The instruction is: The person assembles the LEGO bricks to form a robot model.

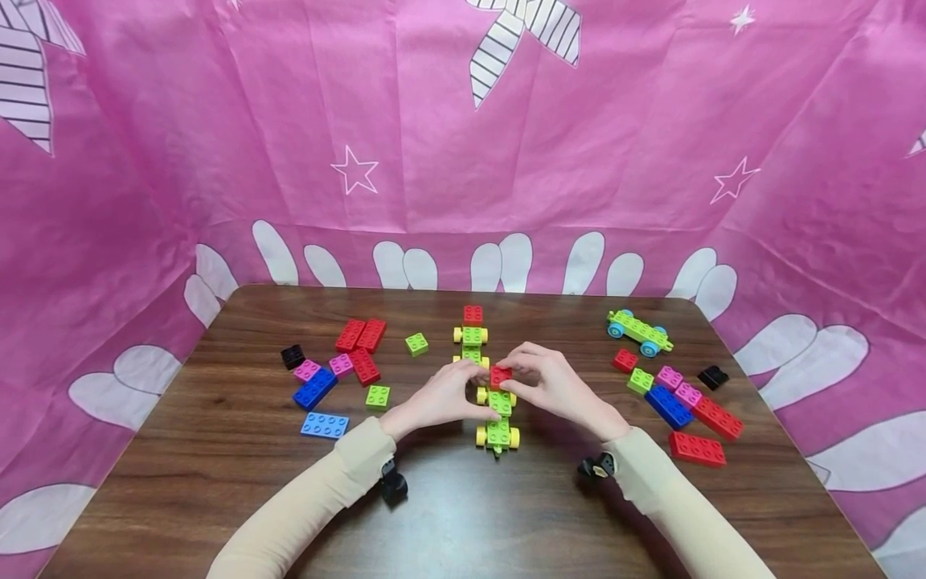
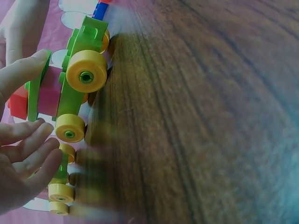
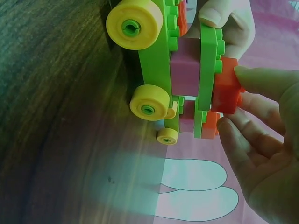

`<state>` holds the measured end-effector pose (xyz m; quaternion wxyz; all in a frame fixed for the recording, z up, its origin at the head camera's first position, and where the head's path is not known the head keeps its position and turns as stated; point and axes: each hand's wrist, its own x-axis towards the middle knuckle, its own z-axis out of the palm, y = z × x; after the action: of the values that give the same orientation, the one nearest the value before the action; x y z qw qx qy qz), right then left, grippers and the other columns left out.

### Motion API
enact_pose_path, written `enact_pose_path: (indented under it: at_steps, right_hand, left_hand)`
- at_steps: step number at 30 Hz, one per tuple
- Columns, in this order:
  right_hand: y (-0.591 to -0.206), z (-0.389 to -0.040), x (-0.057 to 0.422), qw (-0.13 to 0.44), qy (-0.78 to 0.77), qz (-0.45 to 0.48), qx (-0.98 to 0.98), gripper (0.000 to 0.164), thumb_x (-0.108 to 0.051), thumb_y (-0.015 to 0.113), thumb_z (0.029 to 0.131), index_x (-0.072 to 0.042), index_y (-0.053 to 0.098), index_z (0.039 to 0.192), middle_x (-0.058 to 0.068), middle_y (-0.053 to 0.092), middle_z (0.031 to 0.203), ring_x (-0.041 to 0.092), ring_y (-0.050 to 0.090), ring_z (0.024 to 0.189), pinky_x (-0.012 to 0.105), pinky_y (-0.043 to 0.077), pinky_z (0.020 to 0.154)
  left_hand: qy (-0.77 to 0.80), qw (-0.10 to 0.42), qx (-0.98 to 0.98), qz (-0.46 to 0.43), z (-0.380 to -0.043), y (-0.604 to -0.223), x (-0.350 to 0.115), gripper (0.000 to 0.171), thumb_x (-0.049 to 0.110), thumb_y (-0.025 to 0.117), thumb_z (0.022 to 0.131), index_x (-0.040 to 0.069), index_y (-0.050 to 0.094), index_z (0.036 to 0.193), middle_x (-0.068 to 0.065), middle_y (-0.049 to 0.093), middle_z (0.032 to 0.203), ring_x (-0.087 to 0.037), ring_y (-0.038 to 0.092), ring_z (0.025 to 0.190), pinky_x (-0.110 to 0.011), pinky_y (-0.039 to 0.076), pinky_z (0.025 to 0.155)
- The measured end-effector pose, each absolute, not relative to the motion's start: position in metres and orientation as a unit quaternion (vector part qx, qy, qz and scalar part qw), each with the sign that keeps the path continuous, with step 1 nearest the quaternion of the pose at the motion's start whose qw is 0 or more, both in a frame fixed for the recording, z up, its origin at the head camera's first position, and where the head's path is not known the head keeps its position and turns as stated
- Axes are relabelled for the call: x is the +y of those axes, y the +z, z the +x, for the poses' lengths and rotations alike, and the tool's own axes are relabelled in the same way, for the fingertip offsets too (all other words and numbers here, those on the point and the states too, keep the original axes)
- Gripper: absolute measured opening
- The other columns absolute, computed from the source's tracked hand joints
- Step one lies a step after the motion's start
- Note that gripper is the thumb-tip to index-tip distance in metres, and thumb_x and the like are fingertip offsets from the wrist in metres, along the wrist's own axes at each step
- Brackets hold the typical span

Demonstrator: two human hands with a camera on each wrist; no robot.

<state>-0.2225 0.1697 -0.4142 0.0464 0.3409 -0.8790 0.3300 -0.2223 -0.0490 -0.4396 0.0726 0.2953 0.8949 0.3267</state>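
Observation:
In front of me stands a toy car with a lime green base (image 3: 156, 60) and yellow wheels (image 2: 87, 71). A pink brick (image 3: 185, 67) sits on that base, with a lime green plate (image 3: 208, 65) over it. My left hand (image 1: 452, 392) holds this plate lengthwise, thumb at its near end and fingers by its far end. At the plate's far end is a red brick (image 3: 226, 86), which my right hand (image 1: 553, 388) pinches between thumb and fingers. Just beyond stands a second yellow-wheeled green car (image 1: 472, 338) with a red brick (image 1: 473, 314) at its far end.
Left on the table (image 1: 239, 418) lie red bricks (image 1: 364, 366), a dark blue brick (image 1: 315, 389), a light blue plate (image 1: 325, 425) and small green bricks (image 1: 378, 396). At right are a blue-wheeled green car base (image 1: 640, 330), red bricks (image 1: 697, 449) and a black piece (image 1: 713, 376).

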Motion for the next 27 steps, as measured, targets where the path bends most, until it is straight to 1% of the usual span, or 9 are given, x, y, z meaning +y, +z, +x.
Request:
enact_pose_path:
  at_steps: [4,11,18,23,27]
  right_hand:
    - [-0.4126,-0.2237,0.1686,0.033,0.326,0.334,-0.884,0.025,-0.023,0.074,0.08,-0.018,0.07,0.104,-0.007,0.065,0.097,0.003,0.062,0.081,0.018,0.055,0.07]
    - [-0.4108,-0.2242,0.1678,0.018,0.335,0.333,-0.881,0.024,-0.02,0.074,0.08,-0.016,0.069,0.103,-0.005,0.067,0.099,0.005,0.063,0.084,0.019,0.055,0.073]
    - [-0.4108,-0.2254,0.1676,0.027,0.315,0.343,-0.885,0.024,-0.021,0.074,0.08,-0.016,0.071,0.103,-0.005,0.067,0.097,0.004,0.062,0.081,0.019,0.055,0.07]
    - [-0.4109,-0.2241,0.1665,0.015,0.323,0.332,-0.886,0.024,-0.022,0.074,0.08,-0.016,0.07,0.103,-0.005,0.067,0.099,0.004,0.063,0.084,0.02,0.056,0.073]
    - [-0.4099,-0.2231,0.1654,0.024,0.325,0.336,-0.884,0.022,-0.019,0.073,0.081,-0.014,0.069,0.102,-0.005,0.067,0.098,0.006,0.064,0.084,0.021,0.056,0.072]
  left_hand:
    - [0.326,0.069,0.894,0.3,-0.2219,-0.439,-0.0489,0.064,0.052,0.074,0.071,0.012,0.06,0.118,0.001,0.061,0.108,-0.014,0.056,0.103,-0.039,0.043,0.095]
    - [0.332,0.066,0.89,0.307,-0.2216,-0.4373,-0.0493,0.062,0.051,0.075,0.071,0.011,0.061,0.117,0.0,0.062,0.107,-0.015,0.057,0.102,-0.039,0.044,0.092]
    - [0.333,0.07,0.888,0.309,-0.2219,-0.4363,-0.0496,0.063,0.049,0.075,0.072,0.01,0.06,0.118,-0.001,0.062,0.108,-0.014,0.057,0.102,-0.037,0.046,0.092]
    - [0.329,0.071,0.889,0.31,-0.2218,-0.4367,-0.0495,0.063,0.051,0.075,0.072,0.011,0.06,0.118,-0.001,0.062,0.108,-0.016,0.057,0.102,-0.037,0.046,0.091]
    - [0.323,0.059,0.891,0.314,-0.2222,-0.4371,-0.0483,0.061,0.05,0.076,0.07,0.011,0.061,0.115,-0.001,0.063,0.106,-0.016,0.059,0.1,-0.035,0.047,0.089]
